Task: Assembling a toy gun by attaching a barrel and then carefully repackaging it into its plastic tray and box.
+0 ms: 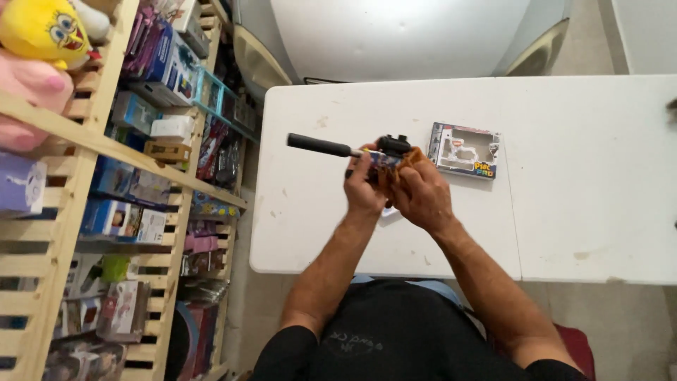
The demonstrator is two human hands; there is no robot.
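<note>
Both hands up over white folding table (564, 212), mid-wipe by look of it. Left hand (363, 189) clamped round black-handled tool (321, 145), handle poking toward 10 o'clock. Right hand (422, 194) bunched round orange cloth (409, 159) at tool head. Boxed toy (465, 149) sits at 2 o'clock. Next bit needs firm hold, cloth worked around head.

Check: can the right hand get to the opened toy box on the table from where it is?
Probably yes: the toy box lies just beyond the right hand with bare table between, though that hand is busy gripping an orange cloth.
</note>
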